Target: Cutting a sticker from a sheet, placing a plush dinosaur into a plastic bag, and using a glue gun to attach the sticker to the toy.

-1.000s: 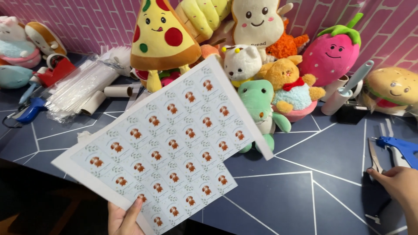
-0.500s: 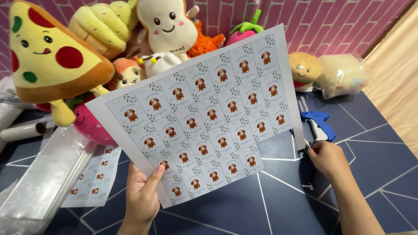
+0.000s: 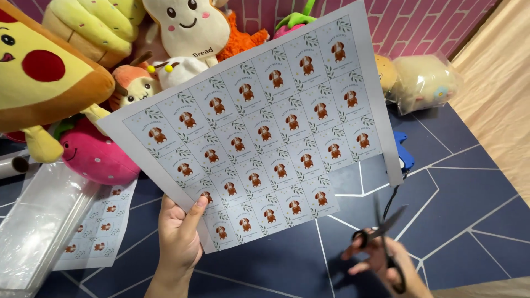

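While the left hand [image 3: 179, 243] is pinching the white sticker sheet printed with rows of small brown-animal labels [image 3: 259, 127] by its lower edge, thumb on the printed face and fingers closed behind it, the sheet is being held up tilted across the middle of the view, clear of the dark blue mat with pale geometric lines [image 3: 469, 198]. At about 5 o'clock the right hand [image 3: 381, 262] is gripping the black-handled scissors [image 3: 381, 232], fingers curled through the loops; the blades are standing partly open and pointing up toward the sheet's lower right corner, but motion blur is hiding the finer detail.

As for progress, the sheet is already showing a stepped lower edge, with a piece missing at the bottom right, so some cutting appears done; most rows of labels are remaining uncut. A smaller piece of the same stickers [image 3: 96, 229] is lying flat on the mat at 8 o'clock.

Beside that piece, a stack of clear plastic bags [image 3: 38, 226] is lying at 8 o'clock, and I cannot tell whether anything is inside them. At 2 o'clock, a clear plastic bag [image 3: 422, 80] is holding a pale yellow plush toy. Loose plush toys are crowding 10 to 12 o'clock, among them a pizza-slice plush [image 3: 44, 72] and a pink strawberry plush [image 3: 96, 154].
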